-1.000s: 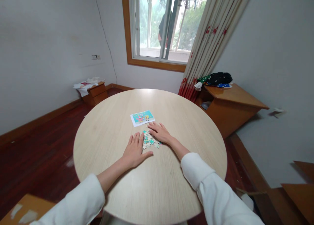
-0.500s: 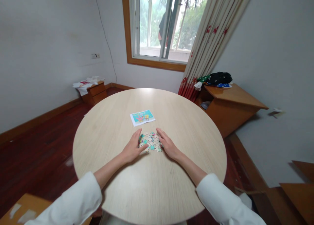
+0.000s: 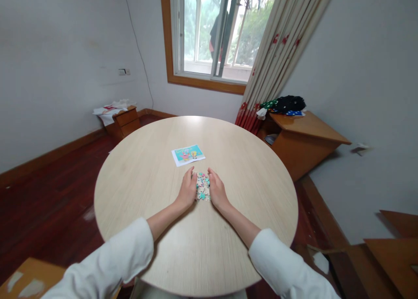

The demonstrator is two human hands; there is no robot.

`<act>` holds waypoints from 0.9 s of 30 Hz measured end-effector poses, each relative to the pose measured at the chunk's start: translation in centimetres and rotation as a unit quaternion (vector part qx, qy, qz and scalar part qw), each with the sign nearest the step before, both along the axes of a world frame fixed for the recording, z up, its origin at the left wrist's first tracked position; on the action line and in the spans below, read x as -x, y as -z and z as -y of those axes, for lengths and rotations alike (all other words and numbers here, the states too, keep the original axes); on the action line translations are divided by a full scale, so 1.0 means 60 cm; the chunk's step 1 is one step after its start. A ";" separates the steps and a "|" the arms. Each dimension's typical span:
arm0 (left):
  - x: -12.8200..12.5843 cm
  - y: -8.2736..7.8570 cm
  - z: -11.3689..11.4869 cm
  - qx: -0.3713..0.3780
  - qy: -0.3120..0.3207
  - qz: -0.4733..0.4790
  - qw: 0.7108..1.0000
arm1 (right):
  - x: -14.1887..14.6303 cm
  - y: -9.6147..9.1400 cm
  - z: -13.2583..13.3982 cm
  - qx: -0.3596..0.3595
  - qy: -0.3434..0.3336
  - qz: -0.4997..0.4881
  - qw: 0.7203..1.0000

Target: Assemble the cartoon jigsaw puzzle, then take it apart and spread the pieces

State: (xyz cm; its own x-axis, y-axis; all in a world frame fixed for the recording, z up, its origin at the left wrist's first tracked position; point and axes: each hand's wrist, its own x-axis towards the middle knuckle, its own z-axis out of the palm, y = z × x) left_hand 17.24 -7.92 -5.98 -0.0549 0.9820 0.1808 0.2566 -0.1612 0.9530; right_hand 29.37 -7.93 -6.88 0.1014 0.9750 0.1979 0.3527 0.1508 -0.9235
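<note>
A small heap of jigsaw puzzle pieces (image 3: 203,188), white and teal, lies near the middle of the round wooden table (image 3: 146,173). My left hand (image 3: 187,189) stands on edge against the heap's left side, fingers straight and together. My right hand (image 3: 216,189) stands the same way against the right side. The two palms face each other with the pieces squeezed between them. Just beyond the hands lies a small colourful picture card (image 3: 188,154), flat on the table and untouched.
A wooden desk (image 3: 307,136) with dark clothes on it stands at the right by a curtain (image 3: 277,51). A low wooden cabinet (image 3: 126,120) with papers sits at the left wall. Cardboard shows at the lower left and right. A window is straight ahead.
Both hands lay flat beside and over scattered pieces a second ago. They have since turned on edge and swept inward, pushing the pieces into a tight heap between the palms.
</note>
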 end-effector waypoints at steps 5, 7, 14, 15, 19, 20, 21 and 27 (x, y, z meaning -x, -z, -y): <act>-0.024 -0.005 -0.010 0.001 -0.025 0.047 0.999 | 0.019 0.000 -0.018 -0.003 -0.004 -0.019 1.000; -0.032 -0.007 -0.014 -0.003 -0.036 0.083 0.996 | 0.028 -0.001 -0.025 -0.006 -0.004 -0.045 0.999; -0.051 -0.017 -0.027 -0.004 -0.065 0.221 0.973 | 0.048 0.000 -0.048 0.001 0.002 -0.190 0.982; -0.051 -0.019 -0.028 -0.001 -0.069 0.236 0.969 | 0.049 0.000 -0.050 0.002 0.001 -0.210 0.978; -0.043 -0.024 -0.033 0.022 -0.077 0.284 0.956 | 0.048 -0.009 -0.050 0.004 -0.018 -0.284 0.959; -0.039 -0.025 -0.034 0.028 -0.073 0.292 0.953 | 0.047 -0.013 -0.049 0.003 -0.025 -0.300 0.954; -0.034 -0.026 -0.035 0.030 -0.067 0.298 0.952 | 0.045 -0.017 -0.047 0.003 -0.032 -0.311 0.950; -0.002 -0.029 -0.038 0.042 -0.016 0.308 0.950 | 0.011 -0.043 -0.024 -0.004 -0.084 -0.237 0.968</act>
